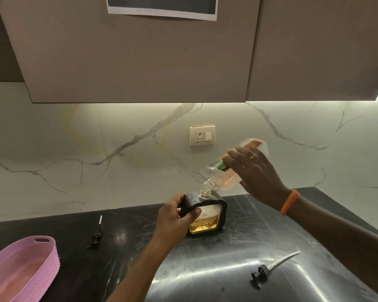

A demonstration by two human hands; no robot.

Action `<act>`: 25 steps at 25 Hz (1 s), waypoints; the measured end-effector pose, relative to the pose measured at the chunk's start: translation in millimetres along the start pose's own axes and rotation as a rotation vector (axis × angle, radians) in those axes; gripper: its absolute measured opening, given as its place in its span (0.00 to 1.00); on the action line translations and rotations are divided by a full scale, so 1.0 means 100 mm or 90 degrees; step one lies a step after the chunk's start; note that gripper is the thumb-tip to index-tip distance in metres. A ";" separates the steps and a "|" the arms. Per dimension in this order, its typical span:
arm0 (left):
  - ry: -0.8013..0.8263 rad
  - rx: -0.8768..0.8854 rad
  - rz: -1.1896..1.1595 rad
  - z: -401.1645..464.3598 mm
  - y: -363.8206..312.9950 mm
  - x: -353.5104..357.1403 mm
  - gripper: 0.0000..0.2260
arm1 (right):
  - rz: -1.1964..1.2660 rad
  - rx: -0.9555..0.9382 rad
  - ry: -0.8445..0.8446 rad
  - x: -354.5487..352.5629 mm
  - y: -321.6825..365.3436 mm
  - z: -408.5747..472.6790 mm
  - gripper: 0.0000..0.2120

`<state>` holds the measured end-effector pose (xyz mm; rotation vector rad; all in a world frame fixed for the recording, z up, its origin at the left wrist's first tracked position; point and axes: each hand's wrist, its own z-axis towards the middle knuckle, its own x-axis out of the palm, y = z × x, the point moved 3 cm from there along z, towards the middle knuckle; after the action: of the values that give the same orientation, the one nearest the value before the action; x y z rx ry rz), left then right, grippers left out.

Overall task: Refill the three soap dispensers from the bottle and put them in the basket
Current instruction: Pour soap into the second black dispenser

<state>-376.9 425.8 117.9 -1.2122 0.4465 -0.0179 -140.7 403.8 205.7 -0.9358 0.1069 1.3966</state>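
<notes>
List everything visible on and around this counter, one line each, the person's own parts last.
Soap dispenser: one, black frame, amber liquid, counter centre, neck open.
Refill bottle: one, clear, orange-green label, tilted, mouth over the dispenser's neck.
Pump heads: two, black, one lying left, one lying right.
Basket: one, pink, lower left.
Wall socket: one, cream, backsplash.
Paper sheet: one, on cabinet.
Wristband: one, orange, right wrist.
Left hand: grips dispenser.
Right hand: holds bottle.
</notes>
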 end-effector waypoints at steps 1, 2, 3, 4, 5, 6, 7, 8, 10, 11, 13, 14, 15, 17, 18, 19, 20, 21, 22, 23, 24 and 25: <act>-0.001 0.000 0.003 -0.02 0.00 0.01 0.20 | 0.061 0.051 0.021 0.06 0.02 -0.11 0.33; 0.000 0.001 0.002 -0.04 0.01 0.02 0.18 | 0.133 0.111 0.037 0.13 0.04 -0.23 0.34; 0.001 0.001 0.001 -0.06 0.02 0.03 0.17 | 0.209 0.179 0.047 0.19 0.05 -0.35 0.34; 0.000 -0.001 0.000 -0.08 0.04 0.05 0.16 | 0.286 0.255 0.055 0.26 0.06 -0.48 0.34; -0.002 -0.003 0.000 -0.09 0.06 0.06 0.17 | 0.354 0.333 0.061 0.33 0.06 -0.61 0.34; -0.005 -0.007 0.000 -0.10 0.09 0.08 0.18 | 0.411 0.415 0.065 0.42 0.05 -0.76 0.35; -0.006 -0.011 0.000 -0.10 0.11 0.10 0.18 | 0.454 0.499 0.073 0.52 0.03 -0.91 0.35; -0.009 -0.014 0.002 -0.10 0.15 0.11 0.19 | 0.483 0.578 0.086 0.62 0.03 -1.07 0.34; -0.019 -0.016 0.014 -0.10 0.22 0.14 0.19 | 0.519 0.710 0.126 0.86 0.02 -1.40 0.34; -0.025 -0.020 0.020 -0.11 0.27 0.17 0.19 | 0.526 0.764 0.144 0.97 0.03 -1.57 0.34; -0.031 -0.034 0.028 -0.11 0.39 0.22 0.19 | 0.523 0.854 0.166 1.17 0.03 -1.86 0.33; -0.031 -0.040 0.031 -0.12 0.46 0.24 0.20 | 0.520 0.891 0.167 1.25 0.04 -1.97 0.33; -0.031 -0.047 0.031 -0.12 0.52 0.27 0.20 | 0.517 0.919 0.164 1.31 0.05 -2.08 0.32; -0.033 -0.059 0.027 -0.13 0.64 0.30 0.21 | 0.518 0.945 0.161 1.39 0.07 -2.20 0.32; -0.034 -0.068 0.026 -0.15 0.70 0.34 0.21 | 0.517 0.954 0.159 1.43 0.07 -2.25 0.31; -0.037 -0.078 0.029 -0.17 0.75 0.37 0.21 | 0.517 0.958 0.154 1.47 0.08 -2.31 0.31; -0.042 -0.087 0.035 -0.20 0.81 0.39 0.21 | 0.515 0.957 0.151 1.49 0.09 -2.36 0.31; -0.046 -0.094 0.044 -0.23 0.87 0.42 0.22 | 0.513 0.952 0.149 1.52 0.10 -2.40 0.31; -0.048 -0.101 0.054 -0.24 0.94 0.45 0.22 | 0.512 0.948 0.151 1.56 0.10 -2.44 0.32; -0.052 -0.114 0.062 -0.24 1.02 0.49 0.22 | 0.514 0.947 0.163 1.62 0.09 -2.49 0.33; -0.059 -0.122 0.071 -0.25 1.08 0.51 0.22 | 0.516 0.948 0.162 1.64 0.09 -2.52 0.34; -0.066 -0.122 0.078 -0.28 1.09 0.50 0.22 | 0.524 0.947 0.147 1.63 0.10 -2.54 0.34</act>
<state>-364.9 427.8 -4.3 -1.3652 0.4379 0.1967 2.2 375.3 -58.7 0.2923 1.5997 1.3982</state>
